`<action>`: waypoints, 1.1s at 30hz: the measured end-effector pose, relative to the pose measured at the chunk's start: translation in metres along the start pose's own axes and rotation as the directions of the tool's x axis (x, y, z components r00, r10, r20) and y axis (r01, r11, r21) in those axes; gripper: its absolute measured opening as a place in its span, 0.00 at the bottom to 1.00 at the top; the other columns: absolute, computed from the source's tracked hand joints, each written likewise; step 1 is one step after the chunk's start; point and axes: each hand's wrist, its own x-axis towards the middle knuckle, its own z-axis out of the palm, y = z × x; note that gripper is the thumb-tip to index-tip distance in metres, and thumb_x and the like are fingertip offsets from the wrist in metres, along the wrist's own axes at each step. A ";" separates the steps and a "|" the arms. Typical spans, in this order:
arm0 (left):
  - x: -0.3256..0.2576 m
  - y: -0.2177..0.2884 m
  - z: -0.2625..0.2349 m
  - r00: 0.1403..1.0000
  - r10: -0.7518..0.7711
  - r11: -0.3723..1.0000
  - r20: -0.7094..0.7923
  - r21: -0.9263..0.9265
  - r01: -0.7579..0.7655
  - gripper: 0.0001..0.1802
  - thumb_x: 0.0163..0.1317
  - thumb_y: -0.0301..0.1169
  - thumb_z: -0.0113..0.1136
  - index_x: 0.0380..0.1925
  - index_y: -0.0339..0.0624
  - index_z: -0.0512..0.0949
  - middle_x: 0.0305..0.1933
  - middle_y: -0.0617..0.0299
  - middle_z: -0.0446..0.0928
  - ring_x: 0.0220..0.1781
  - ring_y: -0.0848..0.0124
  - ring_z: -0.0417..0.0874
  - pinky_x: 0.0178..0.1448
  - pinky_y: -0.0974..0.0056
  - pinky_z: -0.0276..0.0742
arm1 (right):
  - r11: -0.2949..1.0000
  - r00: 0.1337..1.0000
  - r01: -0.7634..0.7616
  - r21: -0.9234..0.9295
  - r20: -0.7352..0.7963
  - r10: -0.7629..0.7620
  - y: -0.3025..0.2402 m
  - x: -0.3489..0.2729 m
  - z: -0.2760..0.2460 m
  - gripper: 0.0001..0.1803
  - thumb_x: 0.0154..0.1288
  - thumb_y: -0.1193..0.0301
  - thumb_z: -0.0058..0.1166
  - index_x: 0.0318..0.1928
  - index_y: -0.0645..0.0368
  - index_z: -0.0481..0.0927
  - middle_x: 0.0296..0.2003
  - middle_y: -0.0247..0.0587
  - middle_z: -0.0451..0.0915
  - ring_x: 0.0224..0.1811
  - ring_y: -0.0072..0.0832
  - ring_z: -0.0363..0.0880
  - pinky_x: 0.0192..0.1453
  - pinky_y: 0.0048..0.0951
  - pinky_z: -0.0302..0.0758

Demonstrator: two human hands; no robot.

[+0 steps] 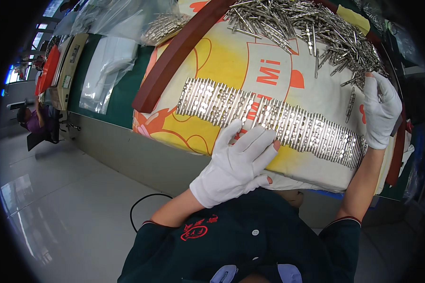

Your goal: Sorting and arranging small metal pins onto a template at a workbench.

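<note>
A long row of thin shiny metal pins [297,127] lies side by side across a printed cloth [222,61]. My left hand [238,162], in a white glove with some bare fingertips, rests with fingers spread at the row's near edge. Farther right, my gloved right hand [381,111] is at the edge of a loose heap of similar metal pins [335,40]. Its thumb and finger bend toward each other near the heap; what they hold, if anything, is too small to make out. One loose pin [351,104] lies left of that hand.
A dark red wooden bar [174,59] borders the cloth on the left, another [396,155] on the right. Beyond the left bar are clear plastic bags [108,70] and a bagged bundle of pins [165,28]. A person [35,118] sits far left.
</note>
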 end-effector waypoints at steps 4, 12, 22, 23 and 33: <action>-0.003 -0.001 0.001 0.999 -0.031 0.999 0.044 0.036 0.029 0.36 0.65 0.57 0.49 0.64 0.43 0.70 0.65 0.57 0.70 0.65 0.59 0.70 0.72 0.41 0.52 | 1.000 1.000 -0.016 -0.005 0.011 0.016 -0.001 0.000 0.000 0.06 0.61 0.77 0.64 0.39 0.64 0.85 0.29 0.37 0.83 0.27 0.19 0.77 0.36 0.22 0.74; -0.008 -0.002 -0.001 0.996 -0.071 0.993 0.050 0.102 0.065 0.36 0.63 0.58 0.50 0.63 0.44 0.71 0.67 0.59 0.69 0.68 0.60 0.68 0.75 0.44 0.48 | 1.000 1.000 0.010 0.003 0.016 -0.010 0.001 0.000 0.000 0.06 0.62 0.77 0.64 0.39 0.64 0.85 0.29 0.37 0.84 0.28 0.19 0.77 0.36 0.22 0.75; -0.012 -0.007 -0.002 0.996 -0.087 0.992 0.019 0.091 0.085 0.35 0.69 0.58 0.44 0.63 0.44 0.71 0.66 0.58 0.70 0.66 0.60 0.71 0.74 0.44 0.49 | 1.000 1.000 0.012 0.005 0.012 -0.012 -0.001 0.000 0.001 0.06 0.62 0.77 0.63 0.39 0.64 0.85 0.28 0.37 0.83 0.28 0.19 0.78 0.36 0.21 0.74; -0.012 -0.008 -0.002 0.995 -0.097 0.991 0.005 0.094 0.096 0.34 0.69 0.58 0.43 0.63 0.44 0.71 0.65 0.58 0.70 0.66 0.60 0.72 0.74 0.44 0.49 | 1.000 1.000 0.012 0.005 0.011 -0.012 0.000 0.000 0.001 0.06 0.62 0.77 0.63 0.39 0.64 0.85 0.28 0.37 0.83 0.28 0.19 0.78 0.36 0.21 0.74; -0.014 -0.009 -0.003 0.993 -0.113 0.988 -0.028 0.101 0.115 0.33 0.71 0.57 0.43 0.62 0.43 0.71 0.65 0.57 0.70 0.65 0.60 0.72 0.75 0.43 0.47 | 1.000 1.000 0.023 0.018 0.018 -0.024 -0.001 0.000 0.001 0.05 0.62 0.78 0.63 0.38 0.65 0.84 0.28 0.36 0.82 0.27 0.19 0.77 0.36 0.21 0.74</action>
